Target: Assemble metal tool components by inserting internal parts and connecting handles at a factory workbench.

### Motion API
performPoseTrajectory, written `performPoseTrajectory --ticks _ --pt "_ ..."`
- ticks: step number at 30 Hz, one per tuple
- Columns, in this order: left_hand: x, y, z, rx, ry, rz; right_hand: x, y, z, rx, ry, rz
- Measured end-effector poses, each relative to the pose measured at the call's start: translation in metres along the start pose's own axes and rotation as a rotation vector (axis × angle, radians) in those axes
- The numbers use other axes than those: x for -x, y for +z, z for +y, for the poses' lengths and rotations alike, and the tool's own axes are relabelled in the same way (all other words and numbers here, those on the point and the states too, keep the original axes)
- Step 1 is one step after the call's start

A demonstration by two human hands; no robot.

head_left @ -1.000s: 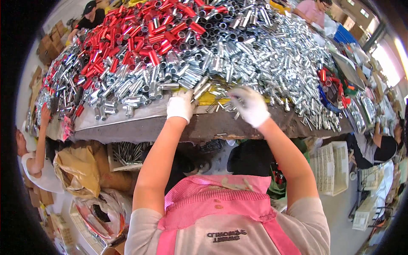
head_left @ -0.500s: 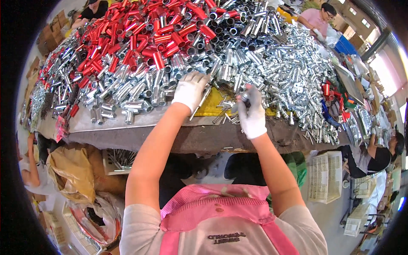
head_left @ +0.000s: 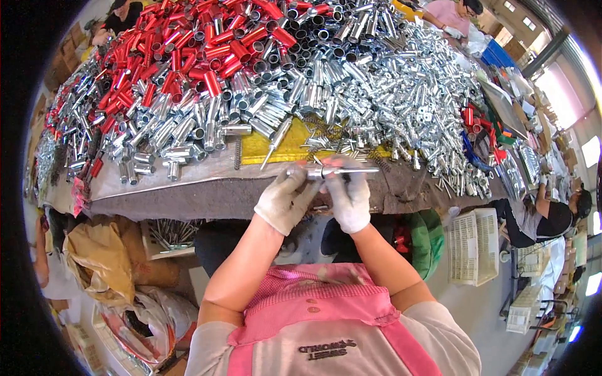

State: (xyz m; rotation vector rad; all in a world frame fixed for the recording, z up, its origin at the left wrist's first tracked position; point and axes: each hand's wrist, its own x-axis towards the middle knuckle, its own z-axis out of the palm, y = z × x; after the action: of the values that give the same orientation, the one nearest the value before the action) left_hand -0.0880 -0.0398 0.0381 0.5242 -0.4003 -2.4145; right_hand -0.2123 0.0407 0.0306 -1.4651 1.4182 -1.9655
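Note:
My left hand and my right hand, both in white gloves, meet above the table's near edge. Between their closed fingers is a silver metal tube with a thin rod, lying crosswise with the rod pointing right. The fingers cover part of it, and motion blurs the fingertips. Just beyond my hands a similar tube with a thin rod lies slanted on a yellow sheet. Loose springs and small pins lie on and around that sheet.
A large heap of red tubes, silver tubes and small metal fittings covers the table. White crates, a brown sack and a green bag stand below. Other people work at the far corners and right side.
My left hand has come back from the heap and my right hand has moved inward. Both now grip the tube with rod near the table edge. The view has shifted slightly.

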Motion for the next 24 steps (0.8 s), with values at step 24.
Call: performPoseTrajectory --ticks 24 --pt "0.019 -0.017 0.019 0.019 -0.271 -0.266 -0.247 -0.133 0.092 1.302 -0.039 -0.140"
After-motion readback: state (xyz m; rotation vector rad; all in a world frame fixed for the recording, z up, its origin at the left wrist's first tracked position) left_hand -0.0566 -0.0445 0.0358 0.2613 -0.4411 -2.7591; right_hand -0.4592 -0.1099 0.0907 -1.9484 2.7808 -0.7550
